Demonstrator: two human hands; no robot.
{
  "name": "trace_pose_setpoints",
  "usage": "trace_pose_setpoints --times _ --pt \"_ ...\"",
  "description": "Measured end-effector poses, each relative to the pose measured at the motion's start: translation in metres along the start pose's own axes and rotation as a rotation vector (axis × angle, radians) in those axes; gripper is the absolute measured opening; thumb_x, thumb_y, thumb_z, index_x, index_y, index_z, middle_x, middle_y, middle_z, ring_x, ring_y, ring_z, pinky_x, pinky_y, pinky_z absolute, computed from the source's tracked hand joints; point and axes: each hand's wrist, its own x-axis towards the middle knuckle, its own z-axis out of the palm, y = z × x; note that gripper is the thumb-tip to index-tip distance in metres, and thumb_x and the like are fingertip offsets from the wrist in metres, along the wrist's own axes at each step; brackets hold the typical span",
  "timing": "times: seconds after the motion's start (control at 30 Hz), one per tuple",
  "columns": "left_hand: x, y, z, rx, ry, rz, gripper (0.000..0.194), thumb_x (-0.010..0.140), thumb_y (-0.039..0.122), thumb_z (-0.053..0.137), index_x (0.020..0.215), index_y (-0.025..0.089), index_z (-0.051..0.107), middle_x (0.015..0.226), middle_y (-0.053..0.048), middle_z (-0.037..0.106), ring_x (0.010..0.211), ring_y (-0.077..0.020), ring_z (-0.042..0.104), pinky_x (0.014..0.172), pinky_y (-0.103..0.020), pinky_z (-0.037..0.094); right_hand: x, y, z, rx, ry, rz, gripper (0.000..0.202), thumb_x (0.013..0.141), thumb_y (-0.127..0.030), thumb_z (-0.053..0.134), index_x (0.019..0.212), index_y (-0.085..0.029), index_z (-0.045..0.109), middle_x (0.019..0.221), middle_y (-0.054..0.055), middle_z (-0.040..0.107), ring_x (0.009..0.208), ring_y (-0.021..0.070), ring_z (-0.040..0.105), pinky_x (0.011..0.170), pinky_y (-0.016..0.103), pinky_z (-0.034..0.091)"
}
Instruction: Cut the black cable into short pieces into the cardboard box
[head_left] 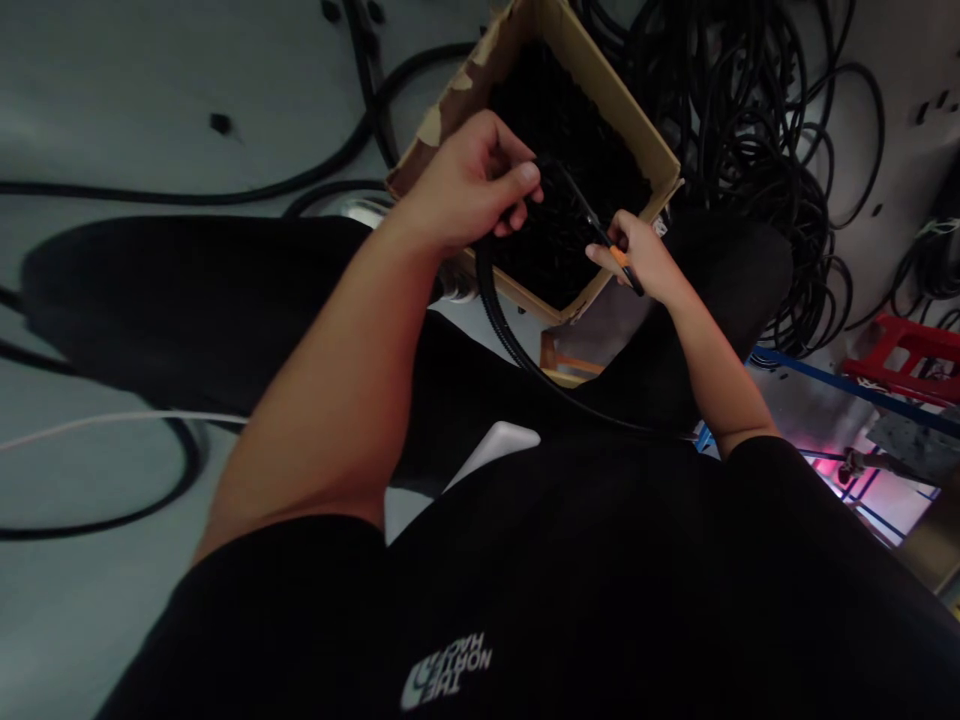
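Over the cardboard box (626, 105), my left hand (480, 185) is closed round a black hose (499, 310), which hangs from the fist and curves down across my lap. My right hand (637, 255) grips a slim black tool with an orange part (619, 257) at the box's right edge. The tool's dark shaft points up and left, toward the fingertips of my left hand. Whether its tip touches the hose end is too dark to tell. Many small black pieces (592, 130) fill the box below both hands.
Tangled black cables (750, 130) lie on the floor at the upper right, and a thick black hose (225, 195) crosses it at the left. A red plastic stool (907, 355) is at the far right. Small black bits (220, 123) dot the grey floor.
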Motion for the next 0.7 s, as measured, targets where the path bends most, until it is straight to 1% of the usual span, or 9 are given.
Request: trace_pose_setpoints --times 0.07,0.13,0.23,0.3,0.33,0.4,0.5,0.6,0.7 --pt "-0.005 0.001 0.003 -0.017 -0.041 -0.007 0.027 0.103 0.050 0.078 0.118 0.033 0.063 0.111 -0.006 0.087 0.069 -0.0174 0.068 0.060 -0.034 0.059 0.000 0.005 -0.001 0.039 -0.013 0.013 0.070 0.097 -0.086 0.090 0.106 -0.027 0.053 0.096 0.002 0.058 0.100 0.0277 0.072 0.093 0.051 0.073" --pt "-0.007 0.002 0.007 -0.053 -0.052 -0.009 0.023 0.103 0.044 0.076 0.119 0.031 0.065 0.115 -0.009 0.088 0.077 -0.0181 0.073 0.068 -0.036 0.064 -0.001 0.008 -0.001 0.077 -0.039 0.009 0.074 0.094 -0.091 0.090 0.108 -0.028 0.053 0.096 0.001 0.058 0.098 0.0261 0.071 0.092 0.049 0.071" --pt "-0.006 0.004 0.007 -0.115 -0.044 -0.016 0.028 0.102 0.041 0.077 0.128 0.032 0.070 0.122 -0.009 0.089 0.090 -0.0204 0.082 0.085 -0.041 0.072 -0.003 0.004 -0.002 0.091 -0.057 -0.012 0.077 0.093 -0.094 0.089 0.113 -0.029 0.055 0.100 0.001 0.060 0.100 0.0250 0.070 0.095 0.048 0.070" --pt "-0.005 0.005 0.006 -0.129 -0.015 -0.022 0.032 0.103 0.043 0.078 0.133 0.034 0.070 0.121 -0.007 0.090 0.092 -0.0207 0.083 0.089 -0.043 0.073 -0.004 -0.002 0.000 0.078 -0.050 -0.017 0.076 0.094 -0.093 0.089 0.115 -0.029 0.055 0.103 0.001 0.063 0.104 0.0249 0.071 0.102 0.048 0.070" --pt "-0.004 0.005 0.006 -0.126 0.004 -0.025 0.031 0.103 0.043 0.079 0.131 0.034 0.069 0.120 -0.006 0.091 0.090 -0.0207 0.082 0.089 -0.043 0.073 -0.004 -0.005 0.001 0.070 -0.047 -0.014 0.075 0.094 -0.092 0.089 0.116 -0.029 0.056 0.104 0.002 0.064 0.106 0.0250 0.071 0.106 0.049 0.069" --pt "-0.002 0.004 0.008 -0.106 0.024 -0.027 0.027 0.104 0.045 0.082 0.122 0.032 0.066 0.117 -0.007 0.091 0.088 -0.0211 0.081 0.088 -0.045 0.073 -0.004 -0.010 0.004 0.055 -0.045 -0.002 0.075 0.094 -0.092 0.090 0.118 -0.028 0.056 0.107 0.003 0.067 0.111 0.0260 0.072 0.112 0.049 0.068" --pt "-0.001 0.003 0.015 -0.093 0.000 -0.003 0.032 0.106 0.047 0.090 0.108 0.028 0.064 0.117 -0.011 0.091 0.086 -0.0204 0.080 0.086 -0.044 0.072 0.000 -0.011 0.009 0.039 -0.035 -0.006 0.076 0.096 -0.093 0.087 0.121 -0.027 0.057 0.112 0.005 0.069 0.117 0.0286 0.072 0.118 0.053 0.067" --pt "0.002 0.002 0.023 -0.159 -0.025 0.038 0.033 0.111 0.040 0.092 0.104 0.022 0.065 0.110 -0.011 0.088 0.082 -0.0155 0.078 0.078 -0.033 0.065 0.008 -0.003 0.013 0.032 -0.021 -0.042 0.075 0.102 -0.092 0.082 0.126 -0.025 0.057 0.116 0.006 0.069 0.124 0.0300 0.070 0.122 0.058 0.065" --pt "0.005 0.001 0.028 -0.193 -0.008 0.056 0.032 0.112 0.030 0.093 0.104 0.019 0.064 0.099 -0.007 0.085 0.074 -0.0108 0.073 0.069 -0.024 0.055 0.016 0.009 0.016 0.015 -0.028 -0.091 0.073 0.107 -0.091 0.076 0.127 -0.024 0.056 0.117 0.006 0.067 0.127 0.0298 0.069 0.123 0.060 0.064"
